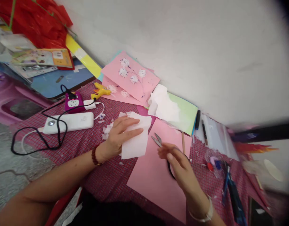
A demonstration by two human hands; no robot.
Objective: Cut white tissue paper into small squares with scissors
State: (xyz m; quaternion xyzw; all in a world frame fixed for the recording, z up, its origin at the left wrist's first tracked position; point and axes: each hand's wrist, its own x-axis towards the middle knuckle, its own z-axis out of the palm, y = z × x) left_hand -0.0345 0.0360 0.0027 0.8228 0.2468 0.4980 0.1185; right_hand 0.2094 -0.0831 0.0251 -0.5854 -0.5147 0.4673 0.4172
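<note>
My left hand (119, 135) grips a folded white tissue sheet (136, 141), thumb under and fingers on top, holding it just above the red checked tablecloth (88, 147). My right hand (176, 161) is closed on a pair of scissors (157, 140) with black handles; the blades are slightly apart and point toward the tissue, a short gap from its right edge. Both hands hover over a plain pink paper sheet (156, 179) lying on the cloth.
A white power bank (71, 122), a purple plug adapter (73, 102) with a black cable and a yellow glue gun (100, 91) lie at the left. Pink cards with white flowers (130, 77), loose white tissue (163, 105) on green paper and pens (198, 119) lie near the wall. Paper scraps dot the cloth.
</note>
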